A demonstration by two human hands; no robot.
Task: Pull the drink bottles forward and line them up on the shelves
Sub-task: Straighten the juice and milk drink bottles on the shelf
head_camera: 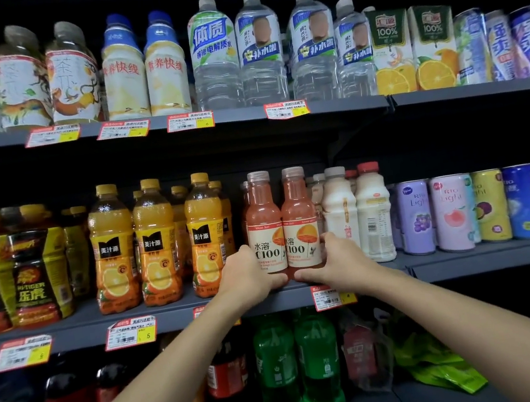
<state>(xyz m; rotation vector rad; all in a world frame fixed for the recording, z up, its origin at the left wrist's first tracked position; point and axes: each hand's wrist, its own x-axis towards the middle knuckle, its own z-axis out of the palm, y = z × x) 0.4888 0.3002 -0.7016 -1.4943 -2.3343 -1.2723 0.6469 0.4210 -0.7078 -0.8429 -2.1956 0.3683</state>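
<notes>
two pink C100 bottles (282,222): upright, touching side by side at the front edge of the middle shelf (170,311) | left hand (247,276): clasped on the left bottle's base | right hand (336,259): clasped on the right bottle's base | neighbours: orange juice bottles (157,246) to the left, white milk-drink bottles (357,215) to the right

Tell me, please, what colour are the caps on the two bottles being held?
Pale pink caps, seen in the head view, the only one.

Red and yellow price tags (190,121) were clipped along the shelves' front edges. A crumpled green bag (440,368) lay at the bottom shelf's right end, beside a clear plastic bag (363,354).
</notes>
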